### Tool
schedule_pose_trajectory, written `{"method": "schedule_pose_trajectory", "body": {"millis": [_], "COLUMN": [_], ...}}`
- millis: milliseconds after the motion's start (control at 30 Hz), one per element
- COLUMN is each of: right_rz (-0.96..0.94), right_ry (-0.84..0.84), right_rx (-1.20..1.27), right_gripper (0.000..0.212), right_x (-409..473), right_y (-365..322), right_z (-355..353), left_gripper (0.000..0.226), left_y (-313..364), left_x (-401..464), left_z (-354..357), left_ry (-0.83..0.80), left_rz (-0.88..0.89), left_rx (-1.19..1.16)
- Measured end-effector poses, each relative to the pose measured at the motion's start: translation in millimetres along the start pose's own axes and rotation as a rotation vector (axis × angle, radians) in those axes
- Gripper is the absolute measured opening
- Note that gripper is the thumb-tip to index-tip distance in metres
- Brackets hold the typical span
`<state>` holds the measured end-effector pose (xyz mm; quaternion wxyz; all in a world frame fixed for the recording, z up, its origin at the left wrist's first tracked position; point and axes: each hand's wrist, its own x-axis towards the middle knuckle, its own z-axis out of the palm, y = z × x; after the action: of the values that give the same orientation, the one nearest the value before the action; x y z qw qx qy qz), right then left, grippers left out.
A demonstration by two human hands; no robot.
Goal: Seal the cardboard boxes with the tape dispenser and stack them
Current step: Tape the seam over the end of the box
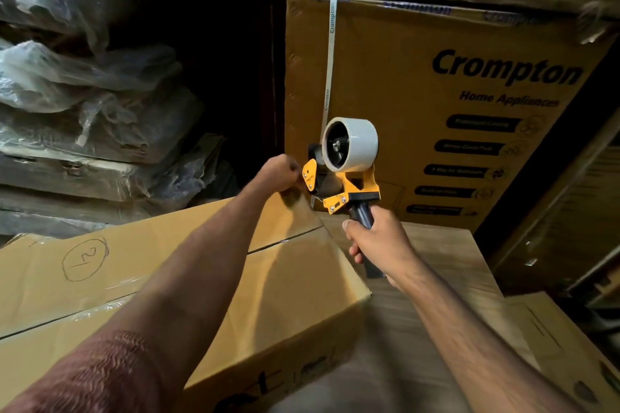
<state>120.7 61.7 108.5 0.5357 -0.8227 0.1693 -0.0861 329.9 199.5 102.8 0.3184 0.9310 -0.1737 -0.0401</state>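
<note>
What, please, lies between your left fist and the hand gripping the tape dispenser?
In the head view, the tape dispenser's yellow head sits between the left hand and the right hand, over the far corner of the cardboard box.

box's (201, 278) near edge — cut off

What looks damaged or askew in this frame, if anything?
The tall printed Crompton carton behind the yellow tape dispenser has a torn, crumpled top right corner. It also leans rather than standing square. The plain brown cardboard box being taped looks intact, its centre seam not yet covered.
</note>
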Motion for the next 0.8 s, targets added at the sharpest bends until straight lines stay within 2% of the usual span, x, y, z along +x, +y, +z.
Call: {"method": "schedule_pose_trajectory", "body": {"millis": [100, 200, 533, 800], "right_rz": [0.029, 0.053, 0.083, 0.118], "right_ry": [0.002, -0.001, -0.025, -0.067], "right_rx": [-0.03, -0.029, -0.086, -0.126], "right_gripper": [0.016, 0.018, 0.013, 0.01], "right_x": [-6, -6, -3, 2], "right_y": [6, 10, 7, 5], "right_z": [-4, -6, 3, 6], "left_gripper": [0.022, 0.029, 0.025, 0.022], "left_y": [-8, -10, -14, -28], "left_x": [11, 20, 39, 45], "left_z": [-2, -1, -3, 2], "left_ry": [0.051, 0.012, -0.059, -0.128], "left_rz": [-0.022, -0.034, -0.049, -0.132], "left_rx": [0.084, 0.115, 0.163, 0.082]}}
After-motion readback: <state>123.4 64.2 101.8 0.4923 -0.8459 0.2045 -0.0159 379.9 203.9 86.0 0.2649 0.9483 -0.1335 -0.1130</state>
